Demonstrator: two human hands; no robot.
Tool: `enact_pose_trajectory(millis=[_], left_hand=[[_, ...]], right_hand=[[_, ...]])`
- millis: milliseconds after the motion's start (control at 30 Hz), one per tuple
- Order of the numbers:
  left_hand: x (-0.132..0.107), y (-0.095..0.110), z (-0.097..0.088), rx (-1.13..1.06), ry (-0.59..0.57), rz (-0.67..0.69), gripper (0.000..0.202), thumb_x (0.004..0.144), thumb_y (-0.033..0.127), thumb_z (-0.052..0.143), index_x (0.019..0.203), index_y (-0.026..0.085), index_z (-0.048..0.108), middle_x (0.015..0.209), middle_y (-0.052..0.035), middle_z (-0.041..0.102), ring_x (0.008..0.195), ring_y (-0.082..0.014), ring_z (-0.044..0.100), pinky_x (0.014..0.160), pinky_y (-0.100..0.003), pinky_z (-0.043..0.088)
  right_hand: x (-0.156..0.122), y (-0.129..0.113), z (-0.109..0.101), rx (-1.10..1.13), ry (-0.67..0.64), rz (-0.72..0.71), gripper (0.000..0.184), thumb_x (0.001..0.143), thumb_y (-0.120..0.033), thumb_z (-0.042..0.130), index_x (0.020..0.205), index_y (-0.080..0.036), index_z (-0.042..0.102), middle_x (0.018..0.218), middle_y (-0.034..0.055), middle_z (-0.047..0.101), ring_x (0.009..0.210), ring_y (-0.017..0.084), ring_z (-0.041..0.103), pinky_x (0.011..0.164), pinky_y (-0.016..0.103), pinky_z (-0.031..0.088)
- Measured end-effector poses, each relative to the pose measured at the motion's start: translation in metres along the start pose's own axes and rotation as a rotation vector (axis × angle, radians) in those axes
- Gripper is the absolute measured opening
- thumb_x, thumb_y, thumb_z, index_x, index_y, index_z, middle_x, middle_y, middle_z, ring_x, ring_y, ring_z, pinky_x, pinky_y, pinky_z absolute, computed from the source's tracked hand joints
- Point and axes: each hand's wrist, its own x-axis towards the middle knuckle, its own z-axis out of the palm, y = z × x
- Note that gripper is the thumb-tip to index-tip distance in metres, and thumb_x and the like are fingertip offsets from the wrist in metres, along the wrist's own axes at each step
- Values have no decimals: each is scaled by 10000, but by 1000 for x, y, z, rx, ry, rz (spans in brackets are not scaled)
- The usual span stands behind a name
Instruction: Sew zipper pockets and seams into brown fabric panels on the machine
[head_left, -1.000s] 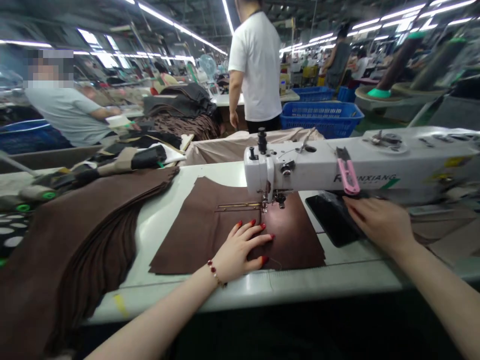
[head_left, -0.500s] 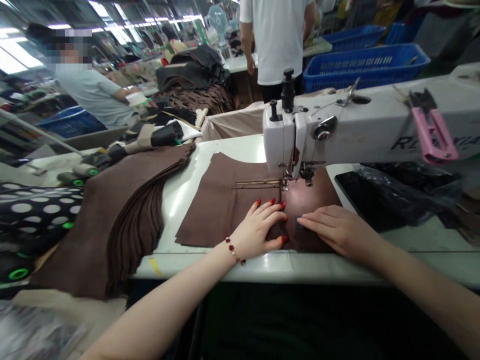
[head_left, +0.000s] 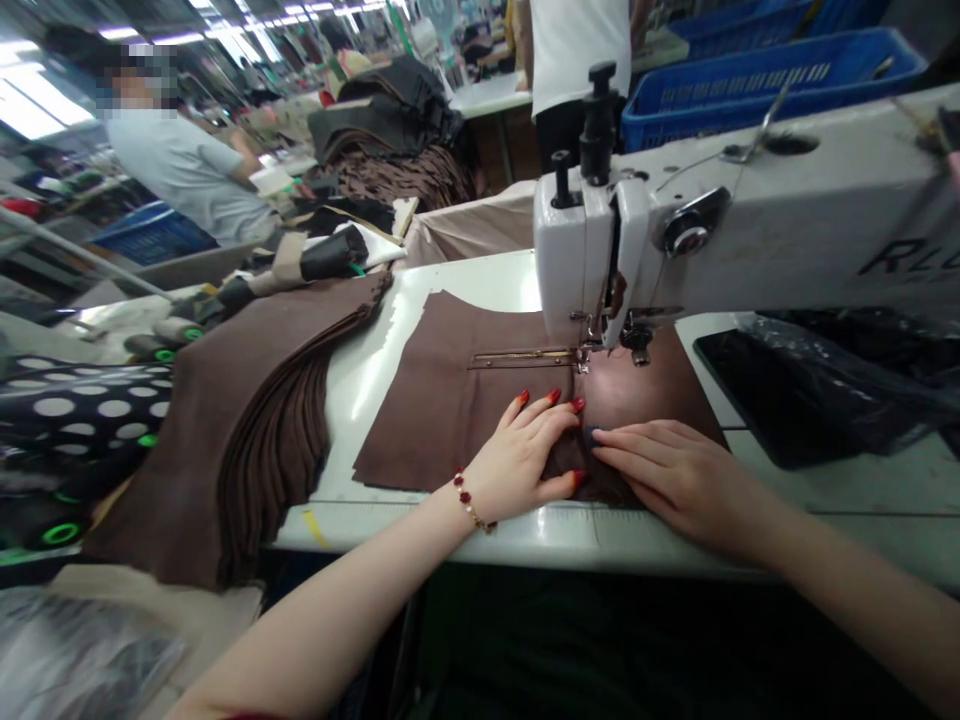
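The standing person [head_left: 579,60] is cut off at the top edge, the sewing machine [head_left: 757,200] runs off the right edge, and the seated person's head [head_left: 139,80] is blurred.

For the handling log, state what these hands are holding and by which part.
Nothing is gripped: the left hand and right hand press flat on the brown fabric panel, near its front edge.

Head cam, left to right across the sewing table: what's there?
Black polka-dot fabric → stack of brown fabric pieces → left hand → right hand → black plastic sheeting
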Motion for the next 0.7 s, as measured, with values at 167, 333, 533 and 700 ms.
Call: enact_pose_trajectory(millis=[167, 333, 533, 700], left_hand=[[0, 0, -1, 16, -19, 2, 489, 873, 441, 619, 1287, 224, 477, 1502, -65, 434, 1440, -264, 292, 1217, -498, 146], [-1, 0, -1, 44, -20, 12, 412, 921, 423, 555, 1287, 241, 504, 1515, -48, 417, 1450, -251, 275, 1215, -498, 149], [-1, 0, 1, 77, -11, 22, 377, 885, 442, 595, 1213, 256, 581, 1513, -33, 419, 1451, -275, 266, 1211, -512, 143], [-1, 1, 1, 83, -10, 31, 345, 894, 443, 588, 1188, 263, 604, 1517, -32, 411, 1455, -281, 256, 1207, -526, 151]], right_hand=[[-3, 2, 0, 10, -18, 3, 427, 946, -184, 475, 1368, -212, 529, 1381, 56, 585, 1219, 212, 543, 1022, 414, 427], [-1, 4, 1, 40, -23, -7, 439, 933, -184, 494, 1368, -233, 532, 1379, 43, 588, 1219, 205, 546, 1018, 408, 429], [-4, 5, 3, 49, -12, -6, 450, 928, -166, 489, 1375, -201, 521, 1380, 72, 583, 1222, 212, 540, 1026, 409, 419], [-4, 2, 5, 30, 17, -21, 442, 911, -148, 508, 1351, -171, 541, 1339, 91, 608, 1178, 219, 557, 1007, 421, 438]])
